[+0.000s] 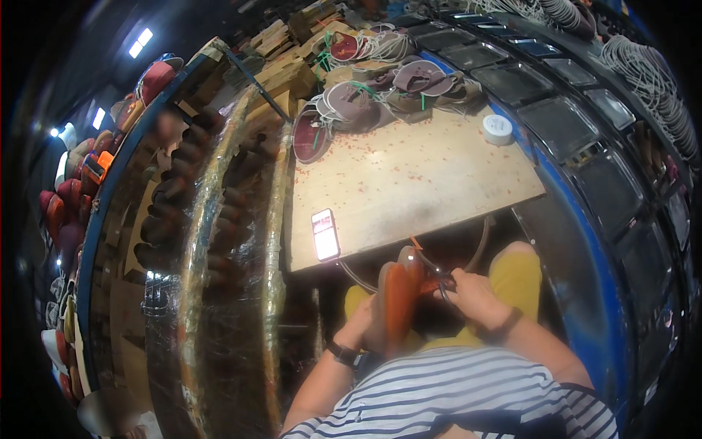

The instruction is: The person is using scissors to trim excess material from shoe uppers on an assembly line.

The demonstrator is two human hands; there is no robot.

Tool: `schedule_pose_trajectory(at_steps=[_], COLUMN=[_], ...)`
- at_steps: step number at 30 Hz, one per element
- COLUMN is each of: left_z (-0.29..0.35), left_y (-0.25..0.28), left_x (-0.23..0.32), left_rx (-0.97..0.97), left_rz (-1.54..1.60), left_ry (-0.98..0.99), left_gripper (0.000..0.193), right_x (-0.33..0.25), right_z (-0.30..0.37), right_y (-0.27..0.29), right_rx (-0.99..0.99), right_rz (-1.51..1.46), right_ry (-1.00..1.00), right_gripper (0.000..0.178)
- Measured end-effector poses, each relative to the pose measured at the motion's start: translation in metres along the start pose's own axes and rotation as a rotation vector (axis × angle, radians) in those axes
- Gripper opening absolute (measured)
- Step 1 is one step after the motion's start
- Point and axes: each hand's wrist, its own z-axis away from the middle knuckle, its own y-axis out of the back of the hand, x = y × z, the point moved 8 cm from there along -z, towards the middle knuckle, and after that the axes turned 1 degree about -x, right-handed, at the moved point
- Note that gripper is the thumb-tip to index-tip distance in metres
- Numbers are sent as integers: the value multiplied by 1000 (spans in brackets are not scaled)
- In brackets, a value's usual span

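Over my lap, my left hand (360, 322) is wrapped round an orange-brown shoe (396, 304), toe pointing up and away from me. A second brown, toe-shaped piece (411, 263) shows right behind it; I cannot tell whether it is part of the same shoe. My right hand (472, 296), fingers curled, grips a small dark tool with looped handles, seemingly scissors (442, 287), close against the shoe's right side. The tool's blades are hard to make out. The left fingers are partly hidden by the shoe.
Ahead stands a light wooden table (380, 190) strewn with orange scraps. On it are a lit phone (325, 234), a round white-lidded tub (497, 129) and several laced shoes (351, 102). A shoe rack (190, 219) is at left; a conveyor (578, 132) with dark trays runs at right.
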Motion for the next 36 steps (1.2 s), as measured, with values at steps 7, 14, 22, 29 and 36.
schedule_pose_trajectory(at_steps=[7,14,22,29,36], left_z=[-11,-24,-28,-36,-66], left_y=[15,10,25,27,18], left_x=[15,15,-10,-5,25], left_rx=[189,204,464,510,639], left_rz=[514,704,271,377,-811], left_ry=[-113,-170,-3,-1,-409], left_gripper=[29,33,31,28,31], right_x=[12,-1,-4,6,79], right_z=[19,40,42,36,47], right_y=[-4,-22,-19,-14,18], right_rx=[-81,-185,-304,-242,84], right_rz=[-29,157,-11,15,-6], right_ry=[42,171,165,140,-64], right_gripper=[50,54,54,54,46])
